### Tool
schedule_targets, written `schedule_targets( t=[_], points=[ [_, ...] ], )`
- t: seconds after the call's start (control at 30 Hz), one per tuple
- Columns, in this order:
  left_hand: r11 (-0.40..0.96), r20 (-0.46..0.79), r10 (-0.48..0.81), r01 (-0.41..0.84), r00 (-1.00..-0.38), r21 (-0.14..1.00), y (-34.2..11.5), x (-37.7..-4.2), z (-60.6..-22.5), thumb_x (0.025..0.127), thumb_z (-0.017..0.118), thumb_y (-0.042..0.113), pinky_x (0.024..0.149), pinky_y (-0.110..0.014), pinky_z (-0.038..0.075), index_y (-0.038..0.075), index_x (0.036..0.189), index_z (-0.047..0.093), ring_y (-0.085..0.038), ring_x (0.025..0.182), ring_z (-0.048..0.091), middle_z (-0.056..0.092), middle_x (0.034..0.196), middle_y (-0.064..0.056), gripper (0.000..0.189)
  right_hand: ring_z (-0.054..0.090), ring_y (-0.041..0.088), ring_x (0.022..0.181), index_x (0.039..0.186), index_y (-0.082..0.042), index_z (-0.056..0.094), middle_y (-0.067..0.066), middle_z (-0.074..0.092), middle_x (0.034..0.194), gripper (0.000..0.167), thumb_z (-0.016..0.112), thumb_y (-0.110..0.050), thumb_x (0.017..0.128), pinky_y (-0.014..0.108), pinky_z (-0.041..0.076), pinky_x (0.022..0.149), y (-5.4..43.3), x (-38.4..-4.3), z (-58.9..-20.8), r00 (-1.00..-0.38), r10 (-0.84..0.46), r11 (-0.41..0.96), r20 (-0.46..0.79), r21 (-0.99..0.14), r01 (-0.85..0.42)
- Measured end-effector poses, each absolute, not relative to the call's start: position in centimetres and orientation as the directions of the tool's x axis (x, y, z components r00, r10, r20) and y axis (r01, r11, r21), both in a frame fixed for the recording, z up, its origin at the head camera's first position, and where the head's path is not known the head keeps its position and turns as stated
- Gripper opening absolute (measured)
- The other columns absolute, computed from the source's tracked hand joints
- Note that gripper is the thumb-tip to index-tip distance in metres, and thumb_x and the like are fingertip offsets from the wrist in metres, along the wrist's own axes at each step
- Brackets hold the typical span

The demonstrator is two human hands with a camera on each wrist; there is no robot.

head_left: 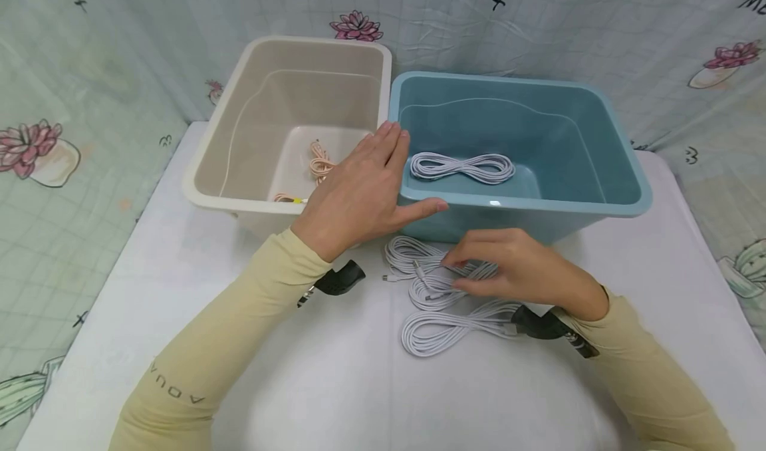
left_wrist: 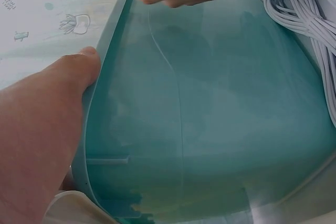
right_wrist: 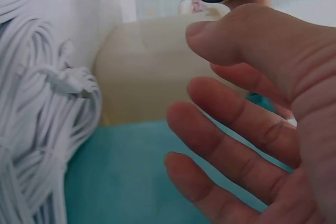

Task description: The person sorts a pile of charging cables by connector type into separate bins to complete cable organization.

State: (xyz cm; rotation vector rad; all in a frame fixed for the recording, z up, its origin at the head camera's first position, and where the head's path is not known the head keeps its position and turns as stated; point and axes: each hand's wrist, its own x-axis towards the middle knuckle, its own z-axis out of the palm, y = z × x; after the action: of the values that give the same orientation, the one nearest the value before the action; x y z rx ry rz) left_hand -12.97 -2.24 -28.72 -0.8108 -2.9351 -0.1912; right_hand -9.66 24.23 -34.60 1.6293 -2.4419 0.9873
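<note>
My left hand (head_left: 362, 195) lies with straight fingers across the neighbouring rims of a beige bin (head_left: 239, 203) and a blue bin (head_left: 568, 207). Its thumb stretches over the blue bin's front rim. My right hand (head_left: 517, 265) hovers at the white cable coils (head_left: 413, 251) in front of the blue bin, fingers spread and slightly bent. In the right wrist view nothing sits between its fingers (right_wrist: 210, 135), and white cable bundles (right_wrist: 37, 103) are off to the left. One coiled white cable (head_left: 463, 166) lies inside the blue bin. Nearest me on the table is another white coil (head_left: 425, 334).
Peach-coloured cables (head_left: 321, 163) lie in the beige bin, partly hidden by my left hand, near a small yellow piece (head_left: 290, 199). Both bins stand side by side at the back of the white table (head_left: 335, 384), before a patterned cloth (head_left: 431, 12).
</note>
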Motion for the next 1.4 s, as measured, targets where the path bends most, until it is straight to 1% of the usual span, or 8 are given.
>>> schedule_targets(
  t=[0.17,0.23,0.47,0.7,0.83,0.97,1.17,1.4],
  points=[
    [0.852,0.121,0.504,0.515,-0.855,0.092,-2.2,-13.0,-28.6,0.092,0.045,0.082,0.134,-0.040,0.023,-0.004,0.159,0.033,-0.031,0.161,0.028,0.034,0.168,-0.021,0.110,0.074,0.010,0.090,0.109,-0.016,0.075,-0.005,0.076,0.102,0.033,0.087,-0.007,0.080,0.020,0.062,0.080,24.1,-9.7,-35.5,-0.446,-0.834,0.259,0.325,-0.484,-0.836],
    [0.856,0.109,0.498,0.508,-0.860,0.093,-2.2,-13.0,-28.5,0.092,0.045,0.083,0.135,-0.040,0.022,-0.004,0.159,0.033,-0.031,0.161,0.027,0.033,0.168,-0.020,0.110,0.075,0.011,0.092,0.110,-0.014,0.076,-0.003,0.076,0.104,0.033,0.087,-0.008,0.080,0.022,0.063,0.081,24.1,-9.7,-35.8,-0.458,-0.842,0.283,0.284,-0.491,-0.824],
    [0.864,0.089,0.489,0.496,-0.868,0.091,-2.2,-12.9,-28.3,0.092,0.045,0.083,0.135,-0.040,0.022,-0.003,0.160,0.031,-0.030,0.162,0.025,0.030,0.169,-0.020,0.110,0.073,0.008,0.101,0.115,-0.013,0.077,-0.004,0.077,0.111,0.036,0.088,-0.018,0.082,0.029,0.064,0.086,23.8,-9.4,-36.4,-0.520,-0.847,0.404,0.109,-0.503,-0.764],
    [0.862,0.106,0.491,0.500,-0.865,0.083,-2.3,-12.9,-28.3,0.092,0.046,0.082,0.135,-0.041,0.023,-0.003,0.160,0.033,-0.030,0.161,0.027,0.032,0.169,-0.020,0.110,0.073,0.009,0.104,0.119,-0.014,0.076,-0.005,0.076,0.115,0.037,0.086,-0.021,0.084,0.031,0.064,0.088,23.8,-9.5,-37.1,-0.525,-0.850,0.440,0.045,-0.488,-0.754],
    [0.858,0.113,0.494,0.504,-0.862,0.094,-2.3,-12.9,-28.5,0.092,0.047,0.082,0.134,-0.041,0.024,-0.004,0.159,0.033,-0.030,0.161,0.029,0.033,0.168,-0.021,0.110,0.072,0.010,0.105,0.121,-0.016,0.075,-0.006,0.075,0.117,0.040,0.086,-0.022,0.083,0.032,0.063,0.090,24.0,-9.4,-37.7,-0.553,-0.833,0.495,-0.012,-0.463,-0.735],
    [0.859,0.111,0.492,0.502,-0.864,0.102,-2.3,-12.9,-28.6,0.092,0.046,0.082,0.135,-0.040,0.023,-0.003,0.160,0.032,-0.030,0.161,0.028,0.033,0.169,-0.020,0.110,0.070,0.011,0.105,0.120,-0.016,0.076,-0.006,0.075,0.117,0.041,0.087,-0.021,0.081,0.033,0.062,0.090,23.8,-9.2,-38.2,-0.561,-0.827,0.517,-0.033,-0.436,-0.737],
    [0.857,0.125,0.491,0.504,-0.862,0.107,-2.7,-12.8,-28.6,0.092,0.047,0.082,0.134,-0.041,0.024,-0.004,0.159,0.032,-0.030,0.161,0.029,0.034,0.168,-0.020,0.109,0.070,0.014,0.105,0.119,-0.015,0.075,-0.003,0.074,0.115,0.042,0.087,-0.015,0.079,0.034,0.062,0.088,23.4,-9.0,-38.4,-0.551,-0.834,0.511,-0.025,-0.412,-0.754],
    [0.851,0.120,0.500,0.512,-0.858,0.116,-2.3,-12.9,-28.6,0.092,0.046,0.082,0.135,-0.042,0.023,-0.004,0.159,0.032,-0.030,0.161,0.028,0.034,0.168,-0.020,0.110,0.071,0.018,0.107,0.121,-0.015,0.075,0.000,0.074,0.117,0.042,0.084,-0.008,0.080,0.036,0.062,0.090,23.7,-8.8,-38.3,-0.557,-0.829,0.534,-0.053,-0.373,-0.759]
  ],
)
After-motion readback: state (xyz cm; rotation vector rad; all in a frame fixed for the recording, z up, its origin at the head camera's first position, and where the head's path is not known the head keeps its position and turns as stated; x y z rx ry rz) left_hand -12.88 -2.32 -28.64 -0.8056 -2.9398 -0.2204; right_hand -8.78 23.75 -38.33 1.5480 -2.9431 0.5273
